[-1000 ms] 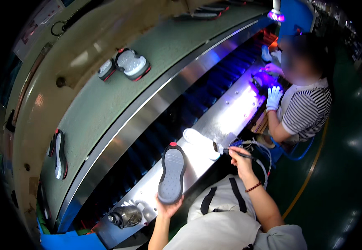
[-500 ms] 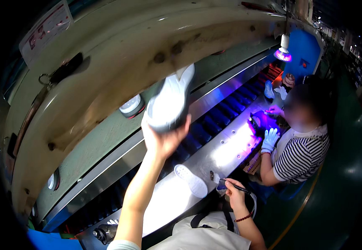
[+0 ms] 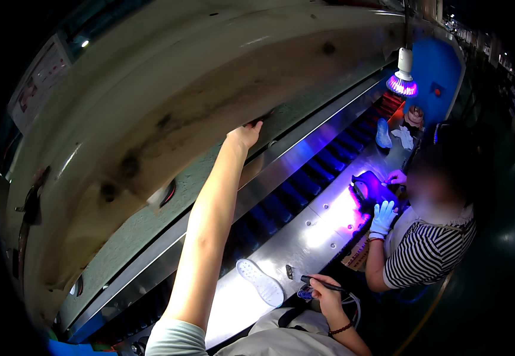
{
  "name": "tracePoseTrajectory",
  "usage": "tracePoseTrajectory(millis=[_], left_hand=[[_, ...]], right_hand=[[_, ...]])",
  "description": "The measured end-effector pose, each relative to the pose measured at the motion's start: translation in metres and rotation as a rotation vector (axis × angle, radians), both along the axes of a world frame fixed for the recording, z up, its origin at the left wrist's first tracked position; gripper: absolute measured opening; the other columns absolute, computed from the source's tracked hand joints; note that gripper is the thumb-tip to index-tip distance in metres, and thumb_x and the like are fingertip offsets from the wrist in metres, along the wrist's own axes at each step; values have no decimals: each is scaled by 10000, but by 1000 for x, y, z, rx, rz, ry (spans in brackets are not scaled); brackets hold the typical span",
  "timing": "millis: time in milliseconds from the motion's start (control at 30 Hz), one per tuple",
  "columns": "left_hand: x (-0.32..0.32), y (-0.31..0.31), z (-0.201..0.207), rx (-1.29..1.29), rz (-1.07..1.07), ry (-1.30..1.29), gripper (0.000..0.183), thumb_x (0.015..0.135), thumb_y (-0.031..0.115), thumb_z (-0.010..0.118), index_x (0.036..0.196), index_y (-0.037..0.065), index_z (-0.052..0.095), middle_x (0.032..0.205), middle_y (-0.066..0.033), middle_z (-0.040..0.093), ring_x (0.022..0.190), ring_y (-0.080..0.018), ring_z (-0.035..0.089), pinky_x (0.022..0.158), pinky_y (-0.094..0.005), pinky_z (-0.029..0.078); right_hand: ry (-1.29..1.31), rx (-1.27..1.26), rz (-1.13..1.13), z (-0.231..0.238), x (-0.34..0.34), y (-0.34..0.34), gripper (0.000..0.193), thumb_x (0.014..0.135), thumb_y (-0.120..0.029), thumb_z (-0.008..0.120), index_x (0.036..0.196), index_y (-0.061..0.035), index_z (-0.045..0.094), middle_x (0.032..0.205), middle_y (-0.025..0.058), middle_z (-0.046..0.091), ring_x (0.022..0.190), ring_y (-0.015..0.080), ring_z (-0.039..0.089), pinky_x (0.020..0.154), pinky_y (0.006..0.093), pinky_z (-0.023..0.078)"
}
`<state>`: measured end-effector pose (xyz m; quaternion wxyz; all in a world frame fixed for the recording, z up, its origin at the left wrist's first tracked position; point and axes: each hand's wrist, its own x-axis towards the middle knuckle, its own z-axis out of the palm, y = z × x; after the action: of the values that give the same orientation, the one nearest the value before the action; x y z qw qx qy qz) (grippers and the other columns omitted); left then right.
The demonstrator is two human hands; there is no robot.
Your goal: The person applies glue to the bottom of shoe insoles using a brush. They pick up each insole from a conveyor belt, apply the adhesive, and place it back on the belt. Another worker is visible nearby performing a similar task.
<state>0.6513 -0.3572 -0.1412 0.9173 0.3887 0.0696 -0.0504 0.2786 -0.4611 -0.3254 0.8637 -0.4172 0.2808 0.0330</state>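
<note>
My left arm stretches up and away, and my left hand (image 3: 244, 136) is at the lower edge of the large pale hood. Its fingers partly pass behind that edge, so I cannot tell what they hold. A dark red-edged thing (image 3: 261, 118) shows beside the fingertips, mostly covered by the hood. In my right hand (image 3: 328, 295), low over the near bench edge, is a black pen-shaped tool (image 3: 315, 281), with pale cords close behind it. A white perforated shoe sole (image 3: 260, 282) lies on the metal bench, left of that hand. A small dark piece (image 3: 289, 272) sits between them.
The curved hood (image 3: 150, 113) overhangs a green conveyor belt (image 3: 201, 172), where a red-edged shoe (image 3: 167, 194) is partly hidden. Dark rollers (image 3: 296, 181) run alongside the bench (image 3: 314, 228). At right, a co-worker wearing a white glove (image 3: 383, 218) handles a dark shoe part under a purple lamp (image 3: 402, 83).
My left hand has moved up and farther in, to the hood's edge. The white shoe it held is out of sight. My right hand keeps the black tool, its tip now farther left.
</note>
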Motion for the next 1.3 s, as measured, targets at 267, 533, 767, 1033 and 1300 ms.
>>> tracePoseTrajectory(millis=[267,533,767,1033,1300], left_hand=[[5,-89,-14,1626,-176,-697,650,800,228,463,1293,-113,212,1368,-305,141,1288,-398,153,1050,-388,179],[128,-118,-60,2024,44,-928,639,853,330,433,1326,-35,205,1350,-244,269,1248,-363,282,1038,-402,226],[142,-127,-50,2137,74,-1039,456,831,332,509,1152,27,400,1157,-189,452,1074,-325,466,876,-395,398],[28,-97,-3,1859,-52,-1292,234,827,312,536,843,79,532,848,-105,539,813,-293,546,684,-402,429],[-143,9,-18,972,452,-1271,245,724,136,674,701,48,447,701,-62,431,655,-172,427,620,-298,351]], right_hand=[[-1,13,72,0,21,-13,180,754,-67,650,915,4,619,664,11,582,539,59,495,489,169,354],[91,-40,-33,-5,25,-36,158,757,-63,634,893,17,631,664,32,580,539,73,499,497,172,377],[117,-28,-166,-25,19,-38,137,757,-36,621,883,15,633,677,34,594,507,57,468,481,168,368],[93,24,20,-12,36,-26,131,770,-36,623,887,23,616,681,34,560,538,81,466,490,180,356],[6,94,147,-18,38,6,142,779,-10,602,917,26,603,756,52,596,555,77,477,505,189,377]])
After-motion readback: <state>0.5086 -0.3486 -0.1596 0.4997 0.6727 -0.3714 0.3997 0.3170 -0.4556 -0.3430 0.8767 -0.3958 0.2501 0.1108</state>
